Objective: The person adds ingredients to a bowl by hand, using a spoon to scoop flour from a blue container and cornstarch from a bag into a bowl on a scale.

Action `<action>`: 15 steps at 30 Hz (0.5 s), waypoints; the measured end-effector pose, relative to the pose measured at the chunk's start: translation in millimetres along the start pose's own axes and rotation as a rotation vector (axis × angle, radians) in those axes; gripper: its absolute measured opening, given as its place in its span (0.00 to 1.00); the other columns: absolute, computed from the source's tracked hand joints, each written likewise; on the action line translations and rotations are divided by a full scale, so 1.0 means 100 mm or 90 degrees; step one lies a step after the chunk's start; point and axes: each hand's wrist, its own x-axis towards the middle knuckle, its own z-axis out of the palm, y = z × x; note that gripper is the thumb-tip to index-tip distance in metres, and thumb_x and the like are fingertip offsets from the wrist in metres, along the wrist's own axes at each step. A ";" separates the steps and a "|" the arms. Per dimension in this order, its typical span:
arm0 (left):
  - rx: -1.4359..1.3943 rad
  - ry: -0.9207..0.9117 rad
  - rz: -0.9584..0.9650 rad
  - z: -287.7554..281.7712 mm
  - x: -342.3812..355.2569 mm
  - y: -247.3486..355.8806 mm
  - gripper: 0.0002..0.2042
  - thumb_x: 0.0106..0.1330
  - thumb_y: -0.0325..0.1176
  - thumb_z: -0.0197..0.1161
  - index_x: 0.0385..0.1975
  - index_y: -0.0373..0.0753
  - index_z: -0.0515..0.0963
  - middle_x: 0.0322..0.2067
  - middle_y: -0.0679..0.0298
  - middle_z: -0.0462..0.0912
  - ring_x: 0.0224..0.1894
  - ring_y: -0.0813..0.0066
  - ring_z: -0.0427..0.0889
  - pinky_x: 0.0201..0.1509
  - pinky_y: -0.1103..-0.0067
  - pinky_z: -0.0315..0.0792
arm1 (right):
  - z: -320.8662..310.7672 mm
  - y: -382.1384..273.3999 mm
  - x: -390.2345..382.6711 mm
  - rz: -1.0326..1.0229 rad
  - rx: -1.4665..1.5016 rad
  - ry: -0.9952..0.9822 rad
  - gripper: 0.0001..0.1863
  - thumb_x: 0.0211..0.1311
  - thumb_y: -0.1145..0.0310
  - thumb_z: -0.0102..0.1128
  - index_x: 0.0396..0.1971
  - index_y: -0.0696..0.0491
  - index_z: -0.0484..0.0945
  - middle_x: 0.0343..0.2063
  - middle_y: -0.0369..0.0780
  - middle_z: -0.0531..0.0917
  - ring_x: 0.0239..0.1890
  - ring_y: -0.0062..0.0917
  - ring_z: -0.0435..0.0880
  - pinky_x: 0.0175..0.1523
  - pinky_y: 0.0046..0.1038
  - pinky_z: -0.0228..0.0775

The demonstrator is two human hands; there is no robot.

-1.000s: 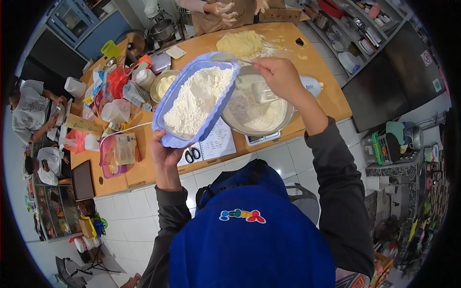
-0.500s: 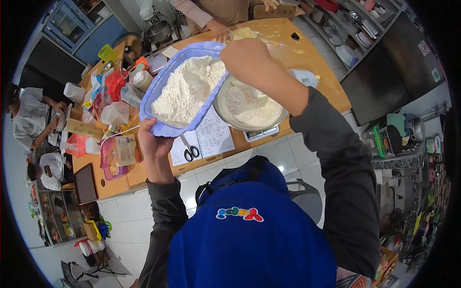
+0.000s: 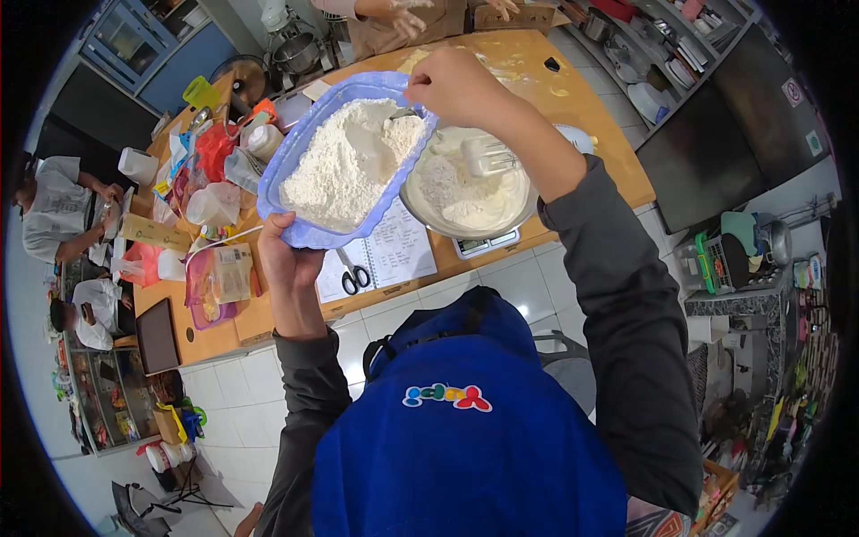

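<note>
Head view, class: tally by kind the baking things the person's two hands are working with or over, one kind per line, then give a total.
Blue tub of flour: 1, held by the left hand
Metal mixing bowl: 1
Whisk: 1, in the bowl
Spoon: 1, its handle in the right hand
Total: 4

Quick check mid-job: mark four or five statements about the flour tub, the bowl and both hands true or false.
1. The left hand holds the blue tub of flour by its near edge. True.
2. The tub is empty. False: it is heaped with white flour.
3. The right hand is at the tub's far rim, holding a utensil in the flour. True.
4. The metal bowl sits left of the tub. False: it is to the right.
5. Scissors lie on the open notebook. True.
</note>
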 end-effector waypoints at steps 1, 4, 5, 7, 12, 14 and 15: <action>0.001 -0.001 -0.003 0.02 0.00 0.00 0.28 0.47 0.30 0.50 0.54 0.36 0.58 0.52 0.55 0.65 0.54 0.58 0.65 0.58 0.59 0.58 | 0.03 0.03 -0.01 0.019 0.046 0.032 0.09 0.46 0.68 0.55 0.25 0.57 0.79 0.21 0.45 0.79 0.23 0.32 0.77 0.30 0.29 0.67; 0.000 0.002 -0.010 0.04 -0.01 -0.01 0.27 0.47 0.30 0.50 0.53 0.35 0.59 0.51 0.55 0.66 0.53 0.59 0.66 0.57 0.62 0.60 | 0.11 0.06 -0.04 0.013 0.087 0.100 0.10 0.48 0.67 0.55 0.26 0.57 0.79 0.20 0.44 0.79 0.22 0.31 0.77 0.29 0.27 0.67; -0.003 0.005 -0.013 0.01 0.01 -0.01 0.27 0.47 0.30 0.50 0.53 0.35 0.59 0.51 0.55 0.67 0.53 0.59 0.66 0.57 0.62 0.60 | 0.12 0.06 -0.05 0.001 0.085 0.118 0.10 0.49 0.67 0.54 0.26 0.57 0.79 0.20 0.44 0.79 0.22 0.30 0.77 0.28 0.27 0.67; -0.007 0.011 -0.016 -0.01 0.01 -0.01 0.27 0.48 0.30 0.50 0.52 0.35 0.60 0.51 0.56 0.67 0.53 0.59 0.67 0.57 0.62 0.60 | 0.13 0.04 -0.08 0.012 0.105 0.123 0.10 0.50 0.67 0.53 0.27 0.58 0.78 0.20 0.44 0.79 0.22 0.29 0.77 0.28 0.27 0.66; -0.012 0.019 -0.019 0.01 0.01 -0.01 0.27 0.48 0.30 0.50 0.52 0.35 0.60 0.50 0.56 0.67 0.52 0.59 0.67 0.56 0.63 0.60 | 0.18 0.11 -0.11 0.018 0.136 0.162 0.09 0.51 0.69 0.52 0.29 0.59 0.76 0.18 0.43 0.78 0.20 0.28 0.76 0.27 0.26 0.65; -0.019 0.013 -0.017 -0.01 0.01 -0.02 0.28 0.48 0.30 0.50 0.53 0.36 0.59 0.52 0.55 0.65 0.54 0.58 0.65 0.58 0.61 0.56 | 0.18 0.11 -0.13 0.034 0.145 0.147 0.09 0.51 0.69 0.51 0.28 0.60 0.75 0.17 0.43 0.77 0.20 0.27 0.76 0.27 0.26 0.65; -0.021 0.012 -0.015 -0.02 0.01 -0.01 0.28 0.48 0.29 0.50 0.54 0.36 0.58 0.53 0.55 0.64 0.55 0.57 0.63 0.59 0.59 0.55 | 0.18 0.10 -0.14 0.039 0.149 0.136 0.09 0.51 0.69 0.51 0.28 0.60 0.75 0.17 0.43 0.77 0.20 0.26 0.76 0.26 0.26 0.66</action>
